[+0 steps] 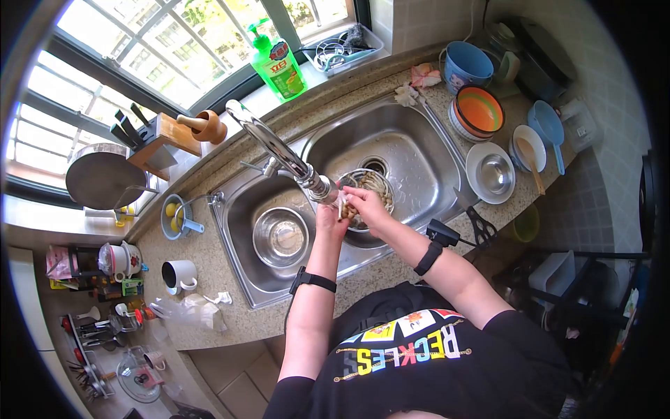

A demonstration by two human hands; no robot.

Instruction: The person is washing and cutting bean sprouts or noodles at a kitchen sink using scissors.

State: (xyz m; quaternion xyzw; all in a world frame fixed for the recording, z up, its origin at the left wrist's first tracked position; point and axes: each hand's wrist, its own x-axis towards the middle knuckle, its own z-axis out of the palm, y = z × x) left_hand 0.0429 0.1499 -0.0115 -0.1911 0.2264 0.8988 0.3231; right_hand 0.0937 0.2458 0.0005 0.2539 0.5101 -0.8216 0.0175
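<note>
My left hand (pixel 332 221) and my right hand (pixel 368 207) are close together below the faucet (pixel 318 186), at the divider of a double steel sink. Between them is a small bunch of thin-stemmed mushrooms (pixel 345 209) with brownish caps, and the fingers of both hands are closed on it. Just beyond my right hand, a round metal bowl (pixel 392 201) sits in the right basin (pixel 426 167) with more mushrooms (pixel 375 183) inside. My hands and forearms partly cover this bowl. In the left basin (pixel 241 230) stands another metal bowl (pixel 280 237).
Kitchen scissors (pixel 481 227) lie on the counter's right edge, near stacked bowls (pixel 477 112) and a white plate (pixel 481 164). Left of the sink are a blue strainer (pixel 172 223), a white mug (pixel 180 275) and a plastic bag (pixel 192 312). A green soap bottle (pixel 279 70) stands on the windowsill.
</note>
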